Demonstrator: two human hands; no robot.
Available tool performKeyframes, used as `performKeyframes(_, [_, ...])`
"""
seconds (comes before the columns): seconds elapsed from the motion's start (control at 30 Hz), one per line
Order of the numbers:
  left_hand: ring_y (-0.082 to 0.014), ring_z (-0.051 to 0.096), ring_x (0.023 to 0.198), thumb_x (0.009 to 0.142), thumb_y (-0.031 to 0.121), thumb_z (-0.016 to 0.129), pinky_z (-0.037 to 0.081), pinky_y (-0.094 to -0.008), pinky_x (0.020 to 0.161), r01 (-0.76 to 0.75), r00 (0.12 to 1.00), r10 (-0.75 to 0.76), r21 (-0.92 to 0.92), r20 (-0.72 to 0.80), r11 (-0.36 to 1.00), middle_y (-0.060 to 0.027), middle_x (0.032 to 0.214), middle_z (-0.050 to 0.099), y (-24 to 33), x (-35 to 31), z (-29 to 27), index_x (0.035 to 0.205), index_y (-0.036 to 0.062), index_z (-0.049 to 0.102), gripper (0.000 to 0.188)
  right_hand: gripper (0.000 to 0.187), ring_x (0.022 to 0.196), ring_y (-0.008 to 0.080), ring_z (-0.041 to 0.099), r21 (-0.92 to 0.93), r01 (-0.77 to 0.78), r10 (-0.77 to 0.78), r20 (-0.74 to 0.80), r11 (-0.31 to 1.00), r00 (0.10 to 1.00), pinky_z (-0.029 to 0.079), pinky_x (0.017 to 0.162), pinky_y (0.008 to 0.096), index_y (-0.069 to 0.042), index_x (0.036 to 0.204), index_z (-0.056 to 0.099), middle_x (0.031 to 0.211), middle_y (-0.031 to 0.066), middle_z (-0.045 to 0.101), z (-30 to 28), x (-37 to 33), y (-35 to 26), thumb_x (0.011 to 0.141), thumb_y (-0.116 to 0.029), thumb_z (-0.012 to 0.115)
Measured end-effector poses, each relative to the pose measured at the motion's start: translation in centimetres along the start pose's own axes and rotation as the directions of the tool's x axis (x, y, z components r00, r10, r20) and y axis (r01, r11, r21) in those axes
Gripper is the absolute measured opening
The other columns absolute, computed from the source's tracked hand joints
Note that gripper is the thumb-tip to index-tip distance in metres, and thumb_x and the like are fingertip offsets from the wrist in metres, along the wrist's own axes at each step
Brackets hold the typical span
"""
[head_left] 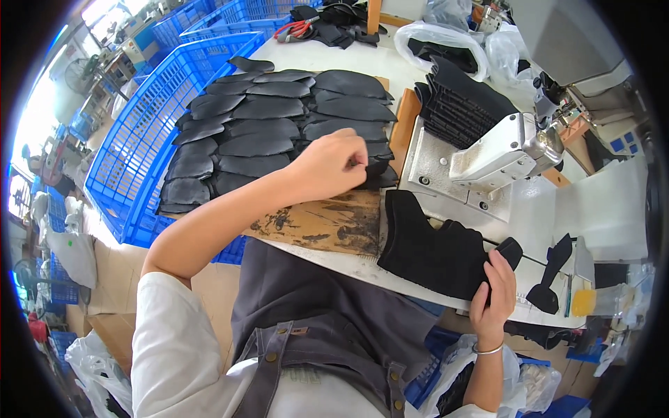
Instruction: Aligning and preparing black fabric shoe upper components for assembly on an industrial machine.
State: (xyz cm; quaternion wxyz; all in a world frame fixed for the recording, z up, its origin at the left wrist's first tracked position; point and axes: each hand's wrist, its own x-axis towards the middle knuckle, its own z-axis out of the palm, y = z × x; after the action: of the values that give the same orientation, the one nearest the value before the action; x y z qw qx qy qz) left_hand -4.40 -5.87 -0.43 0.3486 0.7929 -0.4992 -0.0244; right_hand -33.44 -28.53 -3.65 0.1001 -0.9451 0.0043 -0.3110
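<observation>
My left hand (333, 166) is closed, its fingers curled in above the near edge of several rows of overlapping black shaped pieces (268, 108). Whatever its fingertips may hold is hidden by the hand. A flat black fabric piece (432, 244) with a notched upper edge lies on the white table in front of the sewing machine (502, 150). My right hand (493, 289) rests on its right end, fingers stretched out and thumb apart. Under the rows of black pieces, a worn brown board (327, 221) shows at the near side.
A blue plastic crate (150, 129) stands left of the rows. Folded black ribbed material (467, 101) is stacked behind the machine. Red-handled scissors (296, 29) lie at the back. A small black piece (550, 279) is at the right, near a yellow-and-clear container (592, 303).
</observation>
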Motion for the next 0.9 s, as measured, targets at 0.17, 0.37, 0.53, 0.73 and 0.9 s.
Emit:
performKeyframes(0.17, [-0.0086, 0.054, 0.068, 0.087, 0.010, 0.060, 0.046, -0.0271, 0.061, 0.288, 0.956, -0.262, -0.229, 0.135, 0.930, -0.0039, 0.075, 0.060, -0.4, -0.9, -0.8, 0.091, -0.0015, 0.059, 0.012, 0.030, 0.106, 0.0338, 0.060, 0.045, 0.137, -0.133, -0.072, 0.990, 0.988, 0.043, 0.098, 0.0502, -0.002, 0.104, 0.062, 0.114, 0.0139, 0.064, -1.3, 3.7, -2.3, 0.076, 0.003, 0.056])
performKeyframes(0.37, [-0.0094, 0.055, 0.066, 0.088, 0.010, 0.060, 0.046, -0.0261, 0.062, 0.324, 0.944, -0.300, -0.229, 0.135, 0.918, -0.0043, 0.072, 0.060, 0.0, -1.2, -0.8, 0.091, -0.0025, 0.059, 0.013, 0.040, 0.101, 0.0287, 0.059, -0.051, 0.181, -0.134, 0.481, 0.982, 0.866, 0.046, 0.090, 0.0409, -0.003, 0.112, 0.061, 0.113, 0.0120, 0.061, -1.9, 13.3, -7.1, 0.078, -0.021, 0.071])
performKeyframes(0.53, [-0.0087, 0.054, 0.066, 0.089, 0.010, 0.059, 0.047, -0.0264, 0.062, 0.255, 0.967, -0.244, -0.270, 0.075, 0.928, -0.0047, 0.071, 0.060, 0.1, -1.4, -0.6, 0.091, -0.0024, 0.058, 0.012, 0.081, 0.117, 0.0353, 0.051, -0.017, 0.200, -0.164, 0.504, 0.980, 0.848, 0.040, 0.099, 0.0429, -0.002, 0.138, 0.041, 0.135, 0.0216, 0.046, -1.6, 12.1, -7.2, 0.075, -0.039, 0.075])
performKeyframes(0.73, [-0.0083, 0.052, 0.065, 0.089, 0.010, 0.059, 0.045, -0.0259, 0.060, 0.259, 0.965, -0.260, -0.309, 0.037, 0.915, -0.0040, 0.070, 0.058, -0.4, -1.8, -0.7, 0.092, -0.0019, 0.057, 0.013, 0.088, 0.116, 0.0352, 0.049, 0.099, 0.021, -0.069, 0.501, 0.995, 0.863, 0.035, 0.102, 0.0484, -0.008, 0.142, 0.038, 0.134, 0.0179, 0.046, 0.0, 10.0, -4.3, 0.069, -0.037, 0.078])
performKeyframes(0.9, [-0.0075, 0.051, 0.064, 0.090, 0.009, 0.058, 0.043, -0.0254, 0.060, 0.272, 0.958, -0.287, -0.369, 0.016, 0.889, -0.0031, 0.070, 0.057, -0.9, -2.4, -0.9, 0.093, -0.0025, 0.056, 0.012, 0.074, 0.113, 0.0323, 0.050, -0.017, 0.089, -0.064, 0.566, 0.996, 0.822, 0.034, 0.104, 0.0517, -0.010, 0.132, 0.052, 0.128, 0.0105, 0.050, -2.7, 9.2, -4.4, 0.066, -0.031, 0.079])
